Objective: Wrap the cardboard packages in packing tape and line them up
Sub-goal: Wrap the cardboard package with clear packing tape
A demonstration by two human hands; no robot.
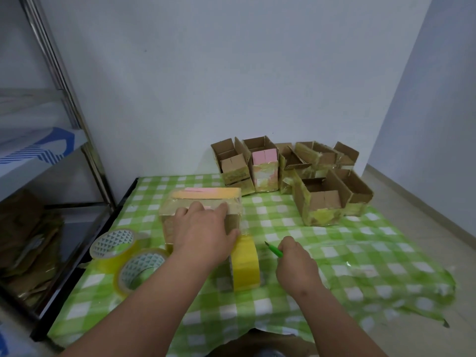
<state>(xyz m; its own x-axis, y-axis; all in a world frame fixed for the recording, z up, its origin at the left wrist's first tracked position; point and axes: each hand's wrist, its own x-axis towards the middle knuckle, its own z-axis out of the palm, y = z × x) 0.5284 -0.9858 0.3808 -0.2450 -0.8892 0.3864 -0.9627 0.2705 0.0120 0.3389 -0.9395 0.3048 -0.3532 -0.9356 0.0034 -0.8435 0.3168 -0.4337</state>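
Observation:
A cardboard package (233, 219) wrapped in glossy tape, with orange and pink paper on its top, lies on the green checked tablecloth (334, 256). My left hand (202, 233) rests on top of it, fingers spread over its near edge. Just in front of that hand a yellow tape roll (244, 264) stands on edge against the package. My right hand (296, 264) grips a green cutter (274, 249), its tip pointing left towards the roll. Two more tape rolls lie flat at the left, one (114, 244) behind the other (140, 267).
Several open cardboard boxes (319, 199), some taped, stand at the table's back right against the white wall. One of them holds a pink block (264, 157). A metal shelf (64, 104) stands at the left, with flattened cardboard (25, 235) on its low level.

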